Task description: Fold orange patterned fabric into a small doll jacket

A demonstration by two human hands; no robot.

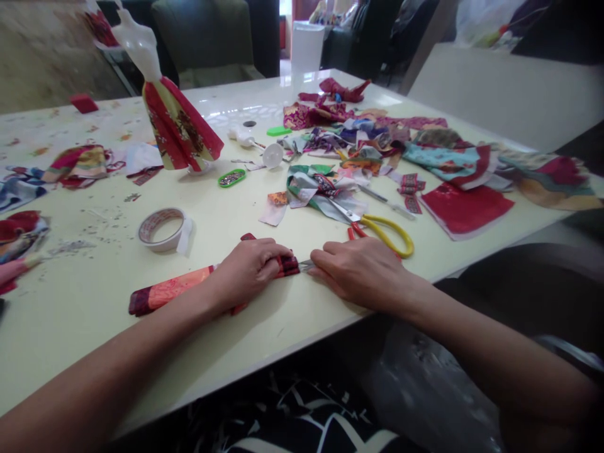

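Note:
My left hand [250,269] is closed over a folded strip of red and orange patterned fabric [173,288] and presses it to the table. The strip's dark checked end pokes out past my fingers on the right. Facing it, my right hand [361,270] is closed around a thin pointed metal tool [306,265]; its tip meets the checked end. My fingers hide the rest of the tool, so its kind is unclear. Just beyond my right hand lie scissors [387,234] with a yellow handle, and red handle parts show beside my knuckles.
A roll of masking tape [163,230] stands left of my hands. Farther back are a small mannequin [182,126] in a red skirt and a green tray of pins [231,178]. Fabric scraps [330,189] and a red cloth [465,209] spread across the right.

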